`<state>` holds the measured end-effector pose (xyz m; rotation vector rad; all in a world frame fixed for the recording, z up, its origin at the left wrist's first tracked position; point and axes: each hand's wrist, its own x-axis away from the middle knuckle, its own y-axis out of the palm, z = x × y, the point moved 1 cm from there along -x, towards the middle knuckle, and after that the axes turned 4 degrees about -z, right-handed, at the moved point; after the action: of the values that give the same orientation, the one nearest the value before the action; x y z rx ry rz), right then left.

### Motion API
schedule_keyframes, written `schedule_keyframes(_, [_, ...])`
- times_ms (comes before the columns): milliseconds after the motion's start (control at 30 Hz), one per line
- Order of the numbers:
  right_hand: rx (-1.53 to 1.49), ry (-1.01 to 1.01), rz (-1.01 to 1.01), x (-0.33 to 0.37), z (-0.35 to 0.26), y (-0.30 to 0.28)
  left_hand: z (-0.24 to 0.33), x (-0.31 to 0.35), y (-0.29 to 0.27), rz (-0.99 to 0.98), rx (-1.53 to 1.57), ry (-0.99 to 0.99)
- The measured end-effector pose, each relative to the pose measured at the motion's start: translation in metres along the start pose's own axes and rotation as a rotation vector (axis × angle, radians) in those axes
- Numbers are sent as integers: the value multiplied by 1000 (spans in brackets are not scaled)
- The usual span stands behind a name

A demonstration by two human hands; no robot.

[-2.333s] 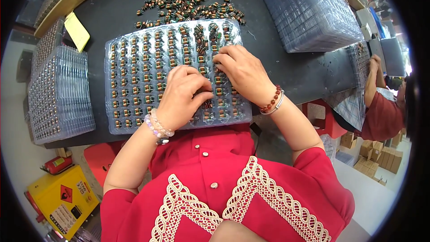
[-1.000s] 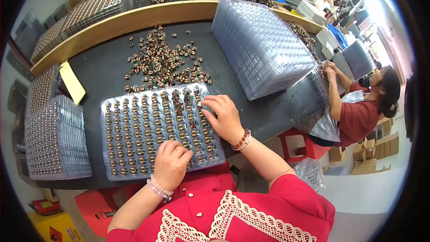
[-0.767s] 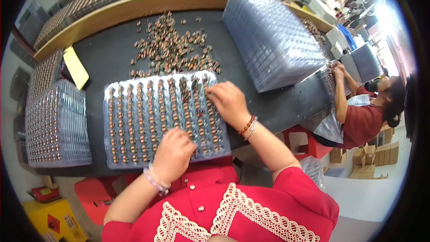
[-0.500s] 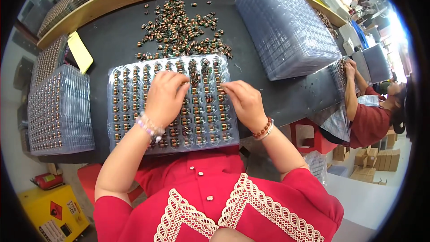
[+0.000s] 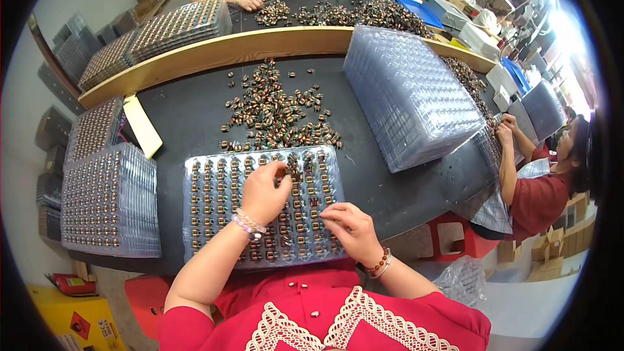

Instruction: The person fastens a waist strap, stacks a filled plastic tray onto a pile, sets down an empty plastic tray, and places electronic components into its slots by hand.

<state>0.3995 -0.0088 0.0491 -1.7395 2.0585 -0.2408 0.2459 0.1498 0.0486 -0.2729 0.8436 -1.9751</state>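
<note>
A clear plastic tray point(image 5: 186, 205) lies before me, its pockets filled with rows of small copper-wound coils point(image 5: 222, 196). My left hand point(image 5: 265, 192) is over the tray's upper middle, thumb and fingers bent together beside a few loose coils point(image 5: 294, 166) lying on the pockets. My right hand point(image 5: 353, 229) is at the tray's right side, its fingertips pressed together close to the coils in the right-hand columns. What either hand pinches, if anything, is too small to make out. Just beyond the tray's far edge spreads a loose heap of coils point(image 5: 276, 107).
A tall stack of clear trays point(image 5: 409, 97) stands at the right. Stacked filled trays point(image 5: 107, 201) and a yellow card point(image 5: 142, 127) are at the left. A wooden ledge point(image 5: 273, 47) borders the far side. Co-workers sit beyond it and at the right, near a red stool point(image 5: 448, 237).
The view has tilted up, so the bench appears lower and a co-worker across the ledge shows. My right hand has come nearer along the tray's right side; my left stays near its top.
</note>
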Motion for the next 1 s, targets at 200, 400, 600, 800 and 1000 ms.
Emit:
schedule_keyframes(200, [-20, -27, 17, 5, 0, 6, -13, 5, -4, -98, 852, -284])
schedule_keyframes(400, [82, -40, 58, 14, -5, 8, -11, 17, -19, -120, 978, -396])
schedule_keyframes(600, [161, -84, 59, 17, -9, 9, -12, 28, -40, -117, 954, -337])
schedule_keyframes(800, [224, -134, 29, 25, -1, 15, -17, 56, -33, -198, 833, -279])
schedule_keyframes(1000, [371, -152, 47, 27, 2, 15, -14, 91, -25, -200, 712, -251])
